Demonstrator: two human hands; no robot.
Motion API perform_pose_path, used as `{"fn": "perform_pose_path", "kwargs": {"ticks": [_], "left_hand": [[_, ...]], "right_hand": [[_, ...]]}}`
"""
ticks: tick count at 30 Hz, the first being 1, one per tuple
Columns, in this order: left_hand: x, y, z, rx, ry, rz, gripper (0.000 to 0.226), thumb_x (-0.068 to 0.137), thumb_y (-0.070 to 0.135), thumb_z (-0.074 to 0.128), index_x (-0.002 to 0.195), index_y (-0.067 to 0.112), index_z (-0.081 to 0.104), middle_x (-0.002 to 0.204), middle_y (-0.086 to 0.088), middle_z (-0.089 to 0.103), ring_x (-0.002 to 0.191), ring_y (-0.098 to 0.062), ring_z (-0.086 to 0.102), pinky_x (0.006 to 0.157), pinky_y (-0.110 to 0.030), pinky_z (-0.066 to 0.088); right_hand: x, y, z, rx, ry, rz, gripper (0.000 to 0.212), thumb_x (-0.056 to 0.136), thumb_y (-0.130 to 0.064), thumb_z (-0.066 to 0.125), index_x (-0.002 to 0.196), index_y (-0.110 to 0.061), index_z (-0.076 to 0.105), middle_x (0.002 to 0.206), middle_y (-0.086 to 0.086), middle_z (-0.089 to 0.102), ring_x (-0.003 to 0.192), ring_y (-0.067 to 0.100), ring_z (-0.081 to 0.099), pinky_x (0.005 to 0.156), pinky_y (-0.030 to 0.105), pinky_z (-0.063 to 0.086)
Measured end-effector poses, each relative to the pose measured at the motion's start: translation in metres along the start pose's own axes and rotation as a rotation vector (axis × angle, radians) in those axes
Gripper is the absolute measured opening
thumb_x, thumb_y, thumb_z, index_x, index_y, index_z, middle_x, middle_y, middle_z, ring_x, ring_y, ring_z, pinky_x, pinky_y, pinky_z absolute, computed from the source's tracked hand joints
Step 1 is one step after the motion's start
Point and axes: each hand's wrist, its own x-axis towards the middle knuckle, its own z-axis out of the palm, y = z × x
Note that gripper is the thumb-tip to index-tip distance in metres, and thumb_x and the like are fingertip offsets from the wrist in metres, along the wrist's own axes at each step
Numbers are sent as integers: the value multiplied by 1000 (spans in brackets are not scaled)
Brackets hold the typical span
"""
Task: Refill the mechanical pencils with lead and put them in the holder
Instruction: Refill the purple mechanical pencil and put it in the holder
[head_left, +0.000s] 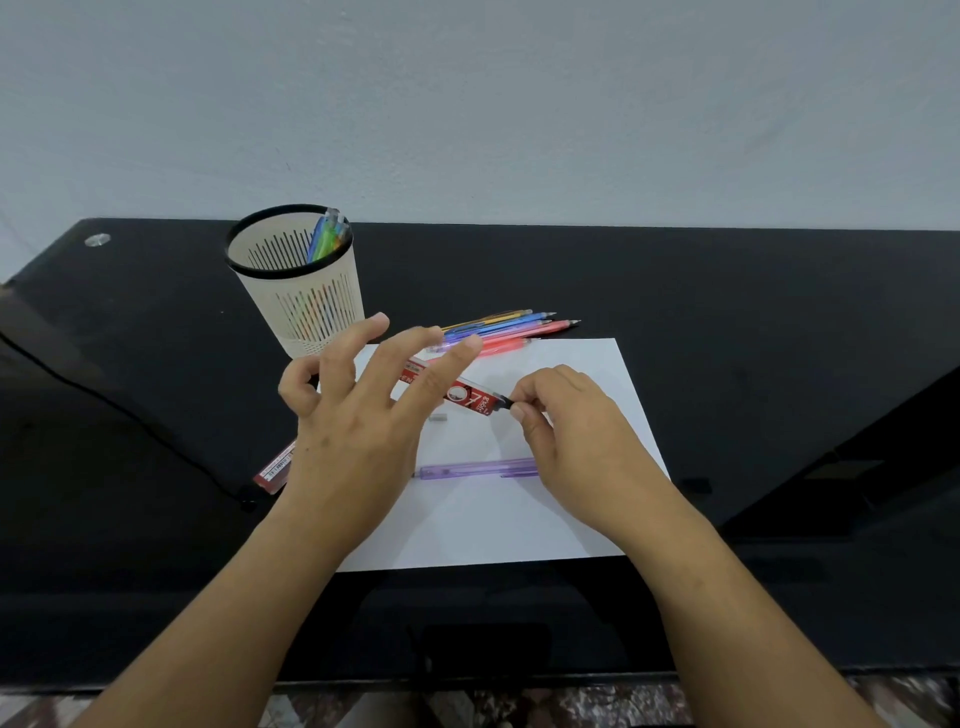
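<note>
On the glossy black worktop (727, 312) lies a white sheet of paper (519, 525), and both hands work just above it. The left hand (358, 415) has its fingers fanned out over a slim red lead case with white lettering (467, 397). The case's far end disappears under those fingers, and I cannot tell whether the thumb grips it from beneath. The right hand (566, 431) pinches the case's black tip between thumb and forefinger. A translucent purple mechanical pencil (478, 469) lies flat on the paper near the hands, its right end hidden by the right hand, and a small grey piece (439, 417) sits on the sheet between pencil and case. A cream slotted holder with a black rim (296, 301) stands upright beyond the left hand, with several coloured pencils (327, 239) leaning inside it. A row of yellow, blue, red and pink mechanical pencils (509, 327) lies side by side at the paper's far edge. A second red lead case (275, 467) lies on the worktop left of the sheet.
</note>
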Motion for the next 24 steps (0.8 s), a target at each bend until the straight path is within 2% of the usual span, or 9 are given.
{"fn": "perform_pose_path", "kwargs": {"ticks": [2,8,19,24], "left_hand": [[0,0,0,-2,-3,-5,80,67,7,85,134,28,46,135,-3,49,127,-33,35,90,-47,23],[1,-5,-3,-36,-45,4,54,68,7,84,114,26,65,119,0,63,123,-31,43,89,-48,23],[5,-2,-10,15,-123,5,67,59,1,87,118,25,64,122,-2,62,123,-33,40,90,-47,21],[4,0,-10,45,-113,9,79,62,-1,84,131,23,52,123,-3,60,123,-33,40,89,-46,22]], "right_hand": [[0,0,-1,5,-12,12,8,99,-25,43,94,-30,46,92,-12,49,88,6,43,83,26,40],[-2,-2,-4,24,-31,33,10,101,-26,39,94,-30,46,92,-12,49,88,8,43,84,33,43],[0,-9,-4,-11,-85,54,8,101,-28,37,96,-30,44,97,-11,48,90,8,41,85,31,41],[0,-9,-1,-43,-70,33,8,100,-29,38,95,-31,44,94,-12,46,87,8,38,82,29,40]]}}
